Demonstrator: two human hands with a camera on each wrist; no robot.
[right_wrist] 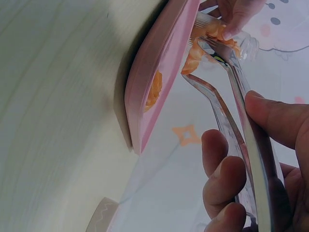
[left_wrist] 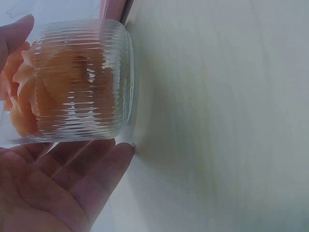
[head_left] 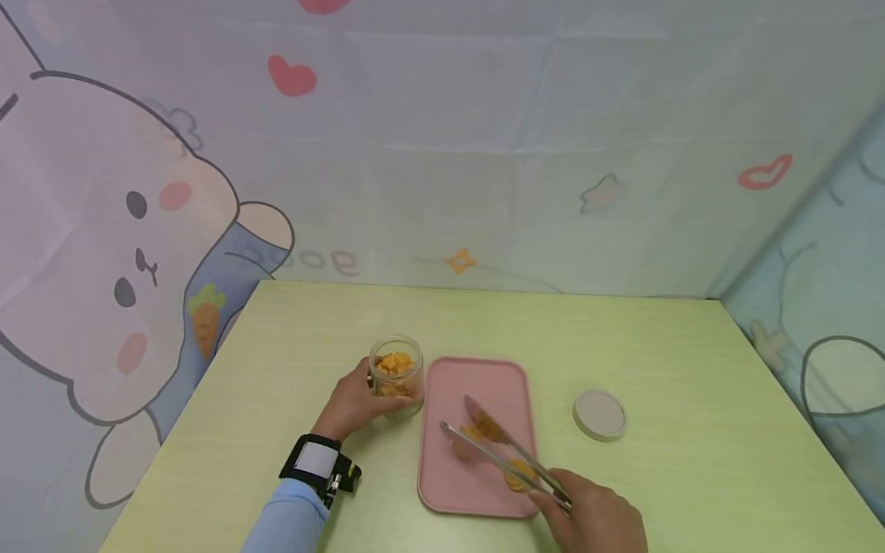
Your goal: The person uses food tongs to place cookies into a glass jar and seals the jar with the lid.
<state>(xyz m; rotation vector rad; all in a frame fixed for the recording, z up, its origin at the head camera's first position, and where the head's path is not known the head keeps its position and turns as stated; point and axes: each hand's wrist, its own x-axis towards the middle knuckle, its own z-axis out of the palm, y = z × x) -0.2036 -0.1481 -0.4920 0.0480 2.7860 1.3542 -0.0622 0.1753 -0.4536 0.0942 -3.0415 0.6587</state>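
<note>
A glass jar [head_left: 397, 376] with orange, ridged pieces [head_left: 396, 363] inside stands left of a pink tray [head_left: 477, 376]. My left hand [head_left: 354, 402] grips it, thumb on the near side; the left wrist view shows its ribbed wall [left_wrist: 82, 87] between thumb and fingers. Metal tongs [head_left: 501, 461] lie in the grip of my right hand [head_left: 596, 513], their tips apart over the tray. One orange piece [head_left: 470, 439] shows between the tong arms. Another orange piece [head_left: 518, 476] lies near the tray's front right corner, partly behind the tongs.
A round, pale lid [head_left: 600, 415] lies on the yellowish table [head_left: 691, 430], right of the tray. Behind the table hangs a printed cloth [head_left: 442, 153], with a further cloth [head_left: 843, 253] along the right side.
</note>
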